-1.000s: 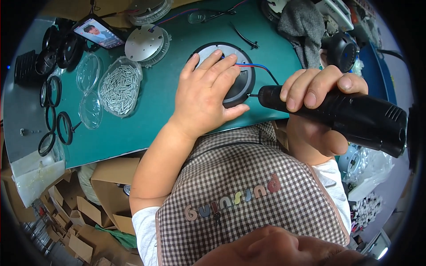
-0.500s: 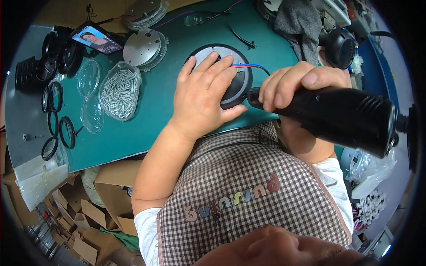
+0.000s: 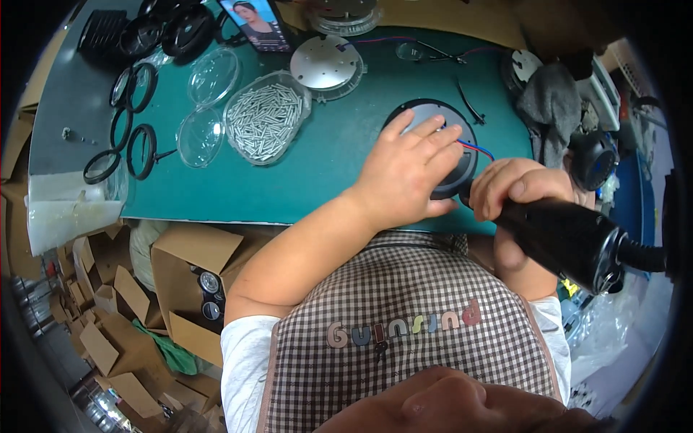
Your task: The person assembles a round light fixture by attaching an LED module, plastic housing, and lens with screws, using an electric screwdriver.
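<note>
My left hand (image 3: 408,173) lies spread over a round black and grey disc (image 3: 460,172), its fingers resting on the top face. A red and a blue wire (image 3: 476,149) come out of the disc toward the right. Close by, my right hand (image 3: 521,189) is wrapped round a thick black electric screwdriver (image 3: 559,234), held tilted with its front end at the disc's right edge. My right fingers hide the tool's tip, so contact with a screw cannot be seen.
A clear tub of metal pins or screws (image 3: 263,119) stands left of the disc, beside clear round lids (image 3: 201,136) and black rings (image 3: 141,151). Behind are a silver plate (image 3: 325,66) and a phone (image 3: 254,23). A grey cloth (image 3: 550,105) lies right; cardboard boxes (image 3: 198,249) stand below the table.
The whole view has swung, so the table's things appear farther right. My left hand is still spread on the disc, and my right hand still grips the screwdriver at its edge.
</note>
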The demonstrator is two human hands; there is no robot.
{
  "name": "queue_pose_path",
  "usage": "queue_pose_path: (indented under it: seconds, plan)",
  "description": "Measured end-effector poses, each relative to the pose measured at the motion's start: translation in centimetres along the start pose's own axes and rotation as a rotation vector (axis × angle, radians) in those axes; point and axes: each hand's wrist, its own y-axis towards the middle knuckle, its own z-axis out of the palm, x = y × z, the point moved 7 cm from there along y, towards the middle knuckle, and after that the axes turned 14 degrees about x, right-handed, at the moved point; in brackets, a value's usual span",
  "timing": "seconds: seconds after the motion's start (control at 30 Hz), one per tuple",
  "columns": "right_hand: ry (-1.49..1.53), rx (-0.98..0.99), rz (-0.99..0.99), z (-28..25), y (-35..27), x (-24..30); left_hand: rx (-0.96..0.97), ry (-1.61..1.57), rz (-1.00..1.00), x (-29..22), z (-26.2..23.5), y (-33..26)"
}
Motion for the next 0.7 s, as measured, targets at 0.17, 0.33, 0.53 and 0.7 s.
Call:
queue_pose_path:
  seconds: [0.17, 0.33, 0.53, 0.7]
  plan:
    - [0.044, -0.095, 0.041, -0.3, 0.0, -1.0, -0.025, 0.001, 0.006, 0.1, 0.0, -0.2]
    - [0.04, -0.208, 0.072, -0.4, -0.8, -0.9, 0.004, -0.003, -0.005, 0.2, 0.0, -0.1]
    - [0.007, -0.26, -0.075, -1.3, -2.2, -1.3, -0.022, -0.027, -0.004, 0.3, 0.0, -0.3]
    - [-0.013, -0.355, -0.127, -1.8, -3.1, -1.1, -0.034, -0.022, -0.003, 0.2, 0.0, -0.5]
